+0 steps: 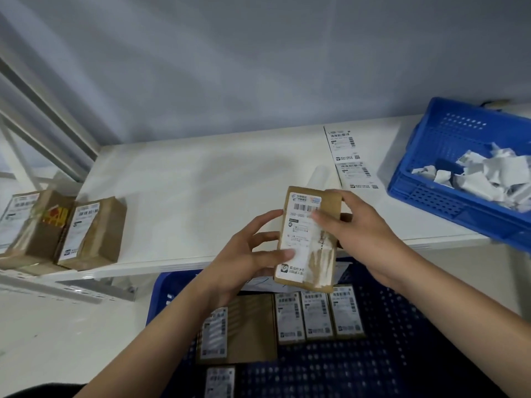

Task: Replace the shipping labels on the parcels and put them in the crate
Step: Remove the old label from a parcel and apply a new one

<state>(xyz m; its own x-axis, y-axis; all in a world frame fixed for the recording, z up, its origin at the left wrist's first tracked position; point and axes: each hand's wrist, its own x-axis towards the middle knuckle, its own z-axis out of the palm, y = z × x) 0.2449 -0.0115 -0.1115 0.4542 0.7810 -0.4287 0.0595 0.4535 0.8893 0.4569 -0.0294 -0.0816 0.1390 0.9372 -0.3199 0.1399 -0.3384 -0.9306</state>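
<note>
Brown cardboard parcel [309, 239], judged light and stiff, is held at frame centre above the blue crate [402, 326], gripped along its long edges by the left hand [247, 254] and right hand [359, 234], its label half peeled.

Dim, bluish indoor light; soft shadows fall on the white bench top [201, 179]. Wide-angle bending curves the edges; the whole view is slightly blurred.

label print [298, 234] blurred, scrap crate [448, 196] cut off right, left parcel [17, 225] cropped
</note>
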